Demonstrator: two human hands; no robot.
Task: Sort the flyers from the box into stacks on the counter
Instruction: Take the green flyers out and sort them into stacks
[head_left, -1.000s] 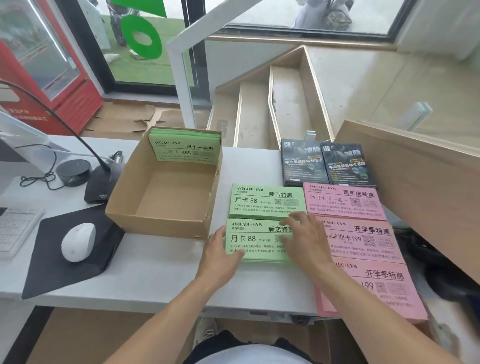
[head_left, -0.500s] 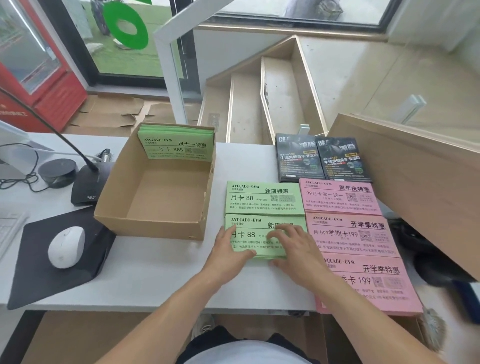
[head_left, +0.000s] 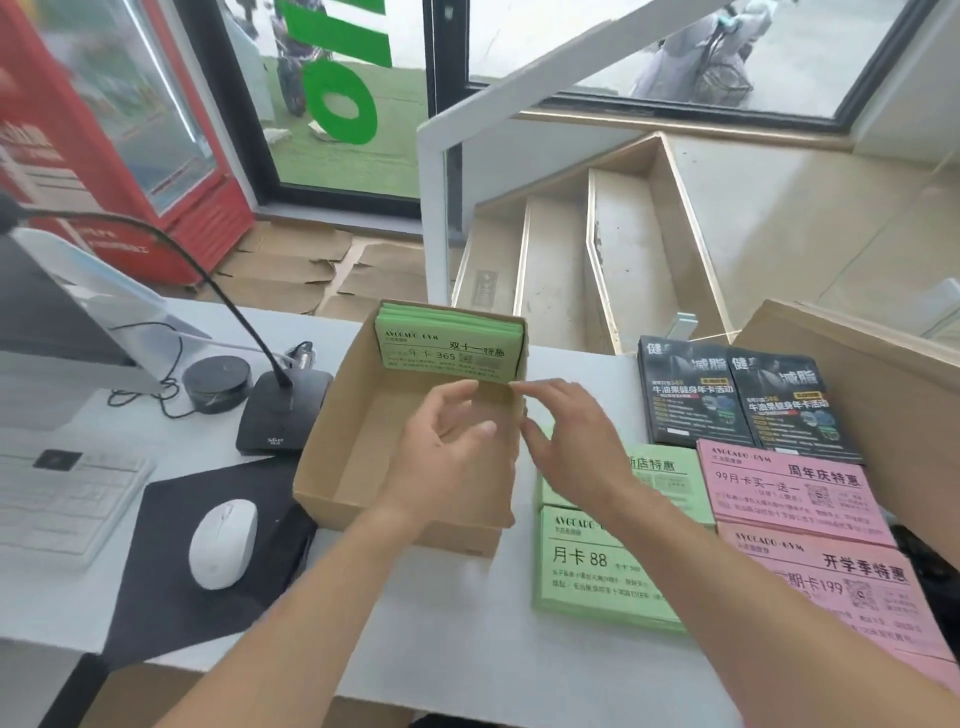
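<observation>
Standing on edge against the far wall of the box (head_left: 332, 483), just beyond both hands: green flyers (head_left: 449, 349). Left hand (head_left: 447, 452) and right hand (head_left: 566, 441) loosely spread, nothing held. Light, bendy, slippery; best pinched at both ends.

Bright, even daylight from the windows (head_left: 675, 47) ahead; soft, faint shadows only. Motion-blurred throughout, worst on both hands (head_left: 457, 441). Wide-angle bending toward the edges.
</observation>
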